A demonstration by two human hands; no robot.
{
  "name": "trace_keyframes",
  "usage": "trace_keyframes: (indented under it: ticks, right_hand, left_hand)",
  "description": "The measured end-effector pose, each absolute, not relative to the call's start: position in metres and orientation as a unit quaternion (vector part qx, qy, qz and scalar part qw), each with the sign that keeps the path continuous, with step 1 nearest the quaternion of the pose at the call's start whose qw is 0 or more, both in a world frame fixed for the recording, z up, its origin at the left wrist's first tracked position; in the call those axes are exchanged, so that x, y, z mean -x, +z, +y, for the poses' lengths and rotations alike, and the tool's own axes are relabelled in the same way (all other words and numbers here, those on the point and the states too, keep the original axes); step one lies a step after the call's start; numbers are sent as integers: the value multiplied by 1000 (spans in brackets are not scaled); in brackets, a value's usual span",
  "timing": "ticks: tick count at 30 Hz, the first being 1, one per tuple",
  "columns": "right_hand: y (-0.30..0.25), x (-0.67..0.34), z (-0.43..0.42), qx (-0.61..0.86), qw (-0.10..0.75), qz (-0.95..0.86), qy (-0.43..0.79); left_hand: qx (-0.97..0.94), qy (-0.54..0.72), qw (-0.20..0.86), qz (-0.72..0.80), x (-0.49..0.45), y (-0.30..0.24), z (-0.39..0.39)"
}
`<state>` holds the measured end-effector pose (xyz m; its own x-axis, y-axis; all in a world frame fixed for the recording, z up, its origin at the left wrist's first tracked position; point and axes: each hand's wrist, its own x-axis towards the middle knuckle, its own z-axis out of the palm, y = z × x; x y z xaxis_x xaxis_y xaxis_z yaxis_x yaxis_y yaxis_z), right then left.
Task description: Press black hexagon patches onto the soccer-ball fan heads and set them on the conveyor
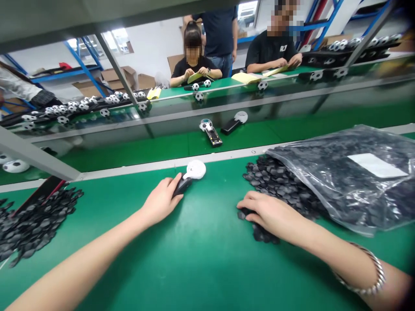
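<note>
My left hand point(164, 196) is closed around the black handle of a device with a white round head point(196, 169), which points away from me over the green table. On the other side, my right hand point(264, 209) has its fingers curled together at the near edge of a pile of small, flat black pieces point(280, 181). A black piece point(247, 211) shows between its thumb and fingers; part of the pile is hidden under this hand. A clear plastic bag point(350, 181) of the same pieces lies open beside the pile.
Another heap of black pieces point(45, 220) lies at the left. On the green belt ahead rest a football-headed device with its circuit board showing point(212, 134) and a black one with a white head point(234, 122). Co-workers sit across the line, beyond a metal rail point(162, 163).
</note>
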<state>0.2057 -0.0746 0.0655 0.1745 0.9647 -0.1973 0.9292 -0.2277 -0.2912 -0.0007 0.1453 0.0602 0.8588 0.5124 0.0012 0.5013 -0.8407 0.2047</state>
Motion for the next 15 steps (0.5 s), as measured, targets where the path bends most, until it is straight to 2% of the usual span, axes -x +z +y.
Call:
trace_keyframes:
  ticks: [15]
  right_hand:
    - [66, -217, -72, 728, 147, -647, 170]
  left_hand:
    - [-970, 18, 150, 188, 13, 69, 94]
